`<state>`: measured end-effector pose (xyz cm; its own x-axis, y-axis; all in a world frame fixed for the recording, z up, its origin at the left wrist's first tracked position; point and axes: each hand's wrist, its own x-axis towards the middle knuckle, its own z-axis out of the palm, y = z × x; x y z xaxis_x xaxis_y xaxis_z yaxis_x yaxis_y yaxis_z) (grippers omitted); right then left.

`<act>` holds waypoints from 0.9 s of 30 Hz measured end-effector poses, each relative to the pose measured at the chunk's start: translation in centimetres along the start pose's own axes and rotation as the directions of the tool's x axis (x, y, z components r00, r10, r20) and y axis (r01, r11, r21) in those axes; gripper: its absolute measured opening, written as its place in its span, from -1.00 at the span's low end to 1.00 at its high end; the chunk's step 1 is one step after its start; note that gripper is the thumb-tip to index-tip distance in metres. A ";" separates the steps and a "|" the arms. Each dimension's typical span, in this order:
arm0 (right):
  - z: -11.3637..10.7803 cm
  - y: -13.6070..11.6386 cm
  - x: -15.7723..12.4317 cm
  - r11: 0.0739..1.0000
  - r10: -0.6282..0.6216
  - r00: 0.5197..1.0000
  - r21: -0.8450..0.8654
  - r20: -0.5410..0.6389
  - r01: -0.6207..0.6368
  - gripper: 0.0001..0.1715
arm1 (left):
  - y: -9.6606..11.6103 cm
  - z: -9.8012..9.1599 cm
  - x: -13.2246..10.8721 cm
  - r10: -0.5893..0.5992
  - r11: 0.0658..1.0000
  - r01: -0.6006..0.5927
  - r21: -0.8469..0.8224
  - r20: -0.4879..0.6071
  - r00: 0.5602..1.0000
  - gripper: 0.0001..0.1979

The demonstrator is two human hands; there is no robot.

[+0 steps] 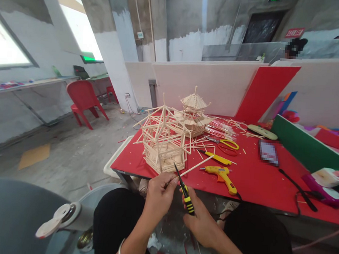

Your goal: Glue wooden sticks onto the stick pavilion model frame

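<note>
My left hand (161, 190) pinches a thin wooden stick (198, 165) that slants up to the right over the table's front edge. In my right hand (199, 218) is a craft knife (188, 201) with a dark pointed blade and a black-and-yellow handle. Its blade crosses close to the stick, beside my left fingertips; whether it touches cannot be told. Just beyond my hands stands an open pavilion frame of wooden sticks (164, 152). Behind it is a fuller pavilion model (194, 105) with a tiered stick roof.
On the red table (255, 187) lie a yellow glue gun (220, 176), a yellow utility knife (218, 158), yellow-handled scissors (229, 144), loose sticks and a phone (268, 152). A green board (299, 142) stands at right, a red chair (83, 97) at left. Another person sits beyond the partition.
</note>
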<state>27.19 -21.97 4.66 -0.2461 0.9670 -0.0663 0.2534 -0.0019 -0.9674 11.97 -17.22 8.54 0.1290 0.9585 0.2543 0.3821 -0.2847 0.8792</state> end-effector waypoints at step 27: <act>-2.9 2.5 0.5 0.993 0.046 0.997 -0.111 0.069 -0.038 0.01 | -0.4 1.3 0.8 -0.132 0.981 0.154 -0.121 0.173 0.976 -0.64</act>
<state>30.38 -20.76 2.88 -0.2978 0.9460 -0.1277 0.3646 -0.0109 -0.9311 13.15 -16.40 7.89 0.2343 0.9702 0.0625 0.2837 -0.1297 0.9501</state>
